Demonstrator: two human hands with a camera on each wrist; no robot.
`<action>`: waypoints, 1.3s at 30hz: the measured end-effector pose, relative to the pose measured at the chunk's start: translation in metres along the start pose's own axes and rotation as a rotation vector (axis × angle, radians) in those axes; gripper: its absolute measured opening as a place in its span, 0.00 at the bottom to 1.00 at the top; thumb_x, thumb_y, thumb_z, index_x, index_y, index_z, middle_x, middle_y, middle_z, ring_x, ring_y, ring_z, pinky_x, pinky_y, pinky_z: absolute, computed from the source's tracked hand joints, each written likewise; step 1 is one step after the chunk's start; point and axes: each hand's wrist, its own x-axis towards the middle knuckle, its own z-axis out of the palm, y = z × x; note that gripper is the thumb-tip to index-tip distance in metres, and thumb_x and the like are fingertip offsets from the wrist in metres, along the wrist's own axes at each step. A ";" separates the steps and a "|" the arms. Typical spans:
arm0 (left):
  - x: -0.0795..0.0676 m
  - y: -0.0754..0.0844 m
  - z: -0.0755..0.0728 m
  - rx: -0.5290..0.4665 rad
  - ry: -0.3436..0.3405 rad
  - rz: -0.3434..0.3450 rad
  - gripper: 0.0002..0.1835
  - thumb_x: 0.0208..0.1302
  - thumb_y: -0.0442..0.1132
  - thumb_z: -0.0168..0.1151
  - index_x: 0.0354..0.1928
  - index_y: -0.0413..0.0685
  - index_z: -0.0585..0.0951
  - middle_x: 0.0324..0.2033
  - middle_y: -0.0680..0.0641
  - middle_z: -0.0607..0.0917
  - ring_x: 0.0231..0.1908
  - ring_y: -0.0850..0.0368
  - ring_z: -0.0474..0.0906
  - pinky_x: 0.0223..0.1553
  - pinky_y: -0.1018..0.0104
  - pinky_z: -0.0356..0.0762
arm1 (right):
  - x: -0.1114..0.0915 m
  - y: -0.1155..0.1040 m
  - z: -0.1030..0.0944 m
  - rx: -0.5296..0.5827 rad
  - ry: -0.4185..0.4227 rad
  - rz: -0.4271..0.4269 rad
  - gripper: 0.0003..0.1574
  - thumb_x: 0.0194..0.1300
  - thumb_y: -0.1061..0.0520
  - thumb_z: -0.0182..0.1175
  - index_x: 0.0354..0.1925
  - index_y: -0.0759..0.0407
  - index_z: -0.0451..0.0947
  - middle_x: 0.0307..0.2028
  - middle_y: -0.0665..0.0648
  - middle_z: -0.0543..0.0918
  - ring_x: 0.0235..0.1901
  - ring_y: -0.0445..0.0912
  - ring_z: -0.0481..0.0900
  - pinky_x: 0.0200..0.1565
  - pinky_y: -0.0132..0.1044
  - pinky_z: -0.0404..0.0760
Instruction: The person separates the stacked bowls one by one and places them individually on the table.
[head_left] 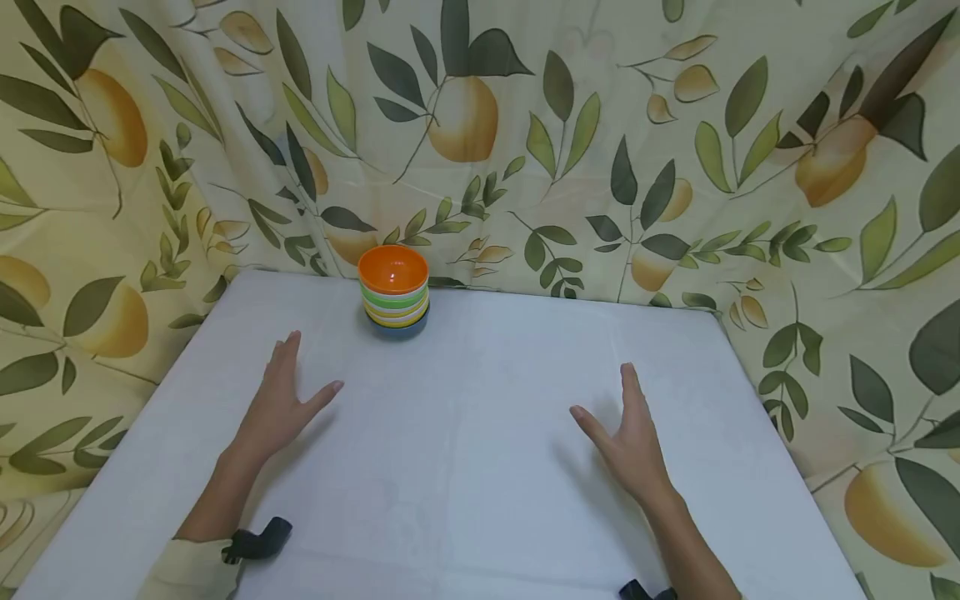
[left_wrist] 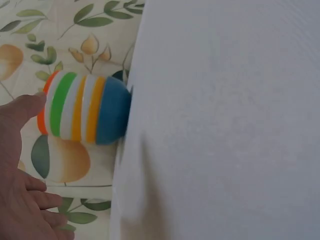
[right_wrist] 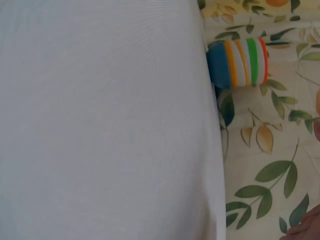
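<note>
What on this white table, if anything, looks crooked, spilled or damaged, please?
Nothing stands out. The stack of bowls stands upright near the far edge of the table, and no spill or damage shows. The wrist views show it sideways, but the table looks turned there too.

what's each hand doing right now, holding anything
Left hand: open, holding nothing, the nearer one to the stacked bowls.
Right hand: open, holding nothing.

By the far edge of the table (head_left: pixel 465 467), I can't see inside the lower bowls (head_left: pixel 396 312). My head view crops the near edge; the right wrist view, most of the right hand (head_left: pixel 636 448).
</note>
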 end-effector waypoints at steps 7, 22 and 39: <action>0.017 0.008 0.007 -0.069 0.003 -0.024 0.60 0.68 0.57 0.71 0.84 0.37 0.44 0.82 0.31 0.47 0.80 0.31 0.40 0.75 0.28 0.46 | 0.017 -0.017 0.008 0.028 -0.033 0.014 0.73 0.66 0.33 0.70 0.85 0.59 0.37 0.84 0.62 0.45 0.81 0.61 0.45 0.77 0.65 0.52; 0.054 0.019 0.030 -0.148 0.026 -0.085 0.60 0.67 0.57 0.72 0.85 0.42 0.44 0.82 0.34 0.47 0.80 0.33 0.44 0.77 0.34 0.49 | 0.053 -0.056 0.041 0.108 -0.084 -0.065 0.73 0.62 0.31 0.72 0.85 0.58 0.42 0.83 0.59 0.50 0.81 0.58 0.48 0.77 0.64 0.55; 0.084 0.020 0.047 -0.178 0.050 -0.101 0.62 0.64 0.56 0.74 0.85 0.45 0.43 0.83 0.36 0.46 0.81 0.36 0.41 0.78 0.34 0.47 | 0.096 -0.091 0.084 0.149 -0.097 -0.168 0.72 0.60 0.31 0.73 0.85 0.55 0.45 0.83 0.57 0.52 0.81 0.58 0.49 0.76 0.65 0.56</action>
